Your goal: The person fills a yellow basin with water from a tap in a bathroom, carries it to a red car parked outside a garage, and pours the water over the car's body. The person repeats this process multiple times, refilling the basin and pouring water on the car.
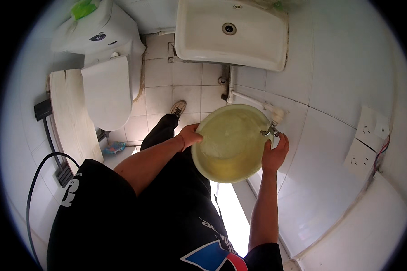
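Basin (233, 144): yellow-green, round, plastic; I am holding it up under the tap (270, 131), which is sticking out of the white tiled wall (339, 81) on the basin's right edge. My left hand (191, 135) is gripping the basin's left rim, fingers curled narrow over the edge. My right hand (276, 151) is resting at the basin's right rim just below the tap, fingers folded; I cannot tell whether they are clasping the rim or the tap handle. Contents: a shallow pool of water seems to be lying at the basin's near side, so I am judging the filling as begun and far from done; most of the basin's depth is showing dry, and whether water is running now I cannot tell. Beyond the basin: a white sink (233, 34) above it, a toilet (106, 90) with closed lid well to its left, my shoe (178, 108) on the tiled floor (160, 97) between them.
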`<state>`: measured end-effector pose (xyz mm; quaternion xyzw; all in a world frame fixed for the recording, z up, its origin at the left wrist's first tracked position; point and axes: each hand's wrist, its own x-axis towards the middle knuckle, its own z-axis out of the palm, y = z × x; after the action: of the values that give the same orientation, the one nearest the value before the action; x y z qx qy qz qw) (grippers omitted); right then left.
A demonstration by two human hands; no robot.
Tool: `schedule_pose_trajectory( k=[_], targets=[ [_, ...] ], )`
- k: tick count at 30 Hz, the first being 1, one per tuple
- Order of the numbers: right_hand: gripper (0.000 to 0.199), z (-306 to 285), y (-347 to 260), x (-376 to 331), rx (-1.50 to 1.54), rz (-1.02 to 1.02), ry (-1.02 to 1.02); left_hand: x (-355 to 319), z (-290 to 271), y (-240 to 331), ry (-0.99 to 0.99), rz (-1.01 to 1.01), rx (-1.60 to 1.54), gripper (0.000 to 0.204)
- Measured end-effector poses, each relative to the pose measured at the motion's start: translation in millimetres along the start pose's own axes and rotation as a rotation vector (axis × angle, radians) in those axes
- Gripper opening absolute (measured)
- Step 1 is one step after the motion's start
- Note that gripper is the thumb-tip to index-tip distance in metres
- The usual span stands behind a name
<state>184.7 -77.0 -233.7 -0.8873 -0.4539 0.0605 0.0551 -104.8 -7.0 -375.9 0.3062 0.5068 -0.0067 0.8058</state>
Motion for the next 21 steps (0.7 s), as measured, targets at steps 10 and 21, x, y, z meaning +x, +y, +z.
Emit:
schedule_pose_trajectory(
  k=[10,21],
  targets=[
    [0.043,-3.1,8.9,9.4,-0.149,-0.063,0.015,4.6,4.4,-5.2,-0.004,0.006,0.053,0.057],
    [0.042,0.1,14.2,9.5,-0.204,-0.053,-0.006,9.0,-1.2,-4.0,-0.020,0.008,0.072,0.058]
  ],
)
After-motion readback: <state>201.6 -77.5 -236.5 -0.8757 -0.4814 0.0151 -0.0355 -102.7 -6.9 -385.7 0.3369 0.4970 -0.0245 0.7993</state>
